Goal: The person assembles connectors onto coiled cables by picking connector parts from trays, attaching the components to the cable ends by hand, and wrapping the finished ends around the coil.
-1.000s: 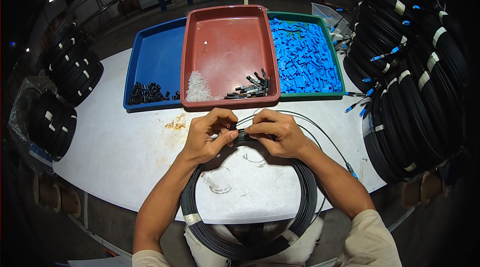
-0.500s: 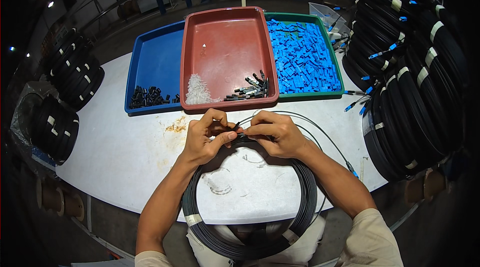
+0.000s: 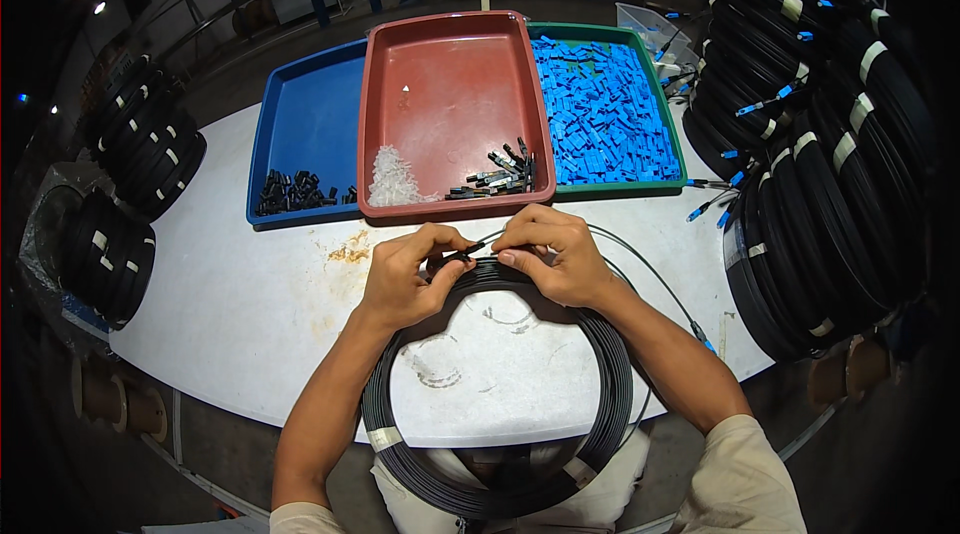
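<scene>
my left hand point(image 3: 425, 269) is pinched, thumb and fingers closed on a small black piece point(image 3: 465, 256) over the far side of the coil point(image 3: 379, 394). my right hand point(image 3: 548, 252) is just beside it, fingers curled in and thumb drawn near the forefinger; what it grips, if anything, i cannot tell, since the fingers hide it. a thin black cable point(image 3: 640, 259) shows between my two hands, then arcs out past the right one and down to a blue tip point(image 3: 709, 345) beside my right forearm. the coil lies under my hands and forms a wide ring, its far part on the bench point(image 3: 230, 304), its near part reaching past the edge over my lap, with pale bands around it. beyond my hands stand three trays: the blue tray point(image 3: 312, 109) at left with black bits point(image 3: 293, 192) in its near end, the red tray point(image 3: 450, 74) in the middle with a heap of clear sleeves point(image 3: 393, 179) and some black connectors point(image 3: 505, 174), and the green tray point(image 3: 672, 124) at right, spread with blue clips point(image 3: 605, 119). more coils are piled at both sides.
</scene>
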### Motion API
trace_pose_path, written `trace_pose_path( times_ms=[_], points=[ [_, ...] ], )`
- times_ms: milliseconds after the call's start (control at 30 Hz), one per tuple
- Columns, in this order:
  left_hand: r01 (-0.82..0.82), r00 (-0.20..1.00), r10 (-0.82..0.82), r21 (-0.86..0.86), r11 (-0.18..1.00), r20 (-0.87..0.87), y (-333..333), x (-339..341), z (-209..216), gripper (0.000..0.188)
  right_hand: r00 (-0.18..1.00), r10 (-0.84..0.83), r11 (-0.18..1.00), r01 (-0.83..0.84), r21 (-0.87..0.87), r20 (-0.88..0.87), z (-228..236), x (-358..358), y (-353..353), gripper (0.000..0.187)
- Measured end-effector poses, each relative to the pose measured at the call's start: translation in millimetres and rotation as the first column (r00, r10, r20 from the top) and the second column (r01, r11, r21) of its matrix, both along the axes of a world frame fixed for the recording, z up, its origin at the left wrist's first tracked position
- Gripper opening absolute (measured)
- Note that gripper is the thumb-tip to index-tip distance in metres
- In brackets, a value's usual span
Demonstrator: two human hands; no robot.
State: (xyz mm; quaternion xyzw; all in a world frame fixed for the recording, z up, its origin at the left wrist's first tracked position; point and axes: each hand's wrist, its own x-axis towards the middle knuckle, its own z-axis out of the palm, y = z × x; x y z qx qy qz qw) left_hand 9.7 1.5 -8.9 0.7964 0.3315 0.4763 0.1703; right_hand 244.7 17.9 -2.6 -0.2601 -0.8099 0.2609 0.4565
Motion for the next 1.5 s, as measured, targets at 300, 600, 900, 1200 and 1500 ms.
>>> trace_pose_path(
  times_ms=[300, 600, 900, 1200, 1500],
  points=[
    [0.012, 0.994, -0.006, 0.05, 0.999, -0.112, -4, 2, 7, 0.018, 0.998, -0.055, 0.998, 0.055, 0.009, 0.019, 1, -1, 0, 0.008],
    [0.045, 0.978, -0.009, 0.167, 0.985, -0.21, -4, 2, 11, 0.023, 0.998, -0.046, 0.999, 0.047, -0.021, 0.047, 4, -2, -3, 0.007],
    [0.07, 0.948, 0.034, 0.31, 0.948, -0.317, -4, 1, 9, 0.032, 0.986, -0.1, 0.995, 0.099, 0.009, 0.132, 1, -3, -5, 0.008],
    [0.073, 0.966, 0.01, 0.312, 0.947, -0.258, -3, 3, 8, 0.025, 0.995, -0.066, 0.996, 0.069, -0.05, 0.068, 2, -5, -6, 0.009],
    [0.056, 0.996, -0.05, 0.084, 0.995, -0.073, -7, 7, 10, 0.028, 0.991, -0.085, 0.996, 0.087, -0.024, 0.099, 1, -4, -7, 0.011]
  ],
)
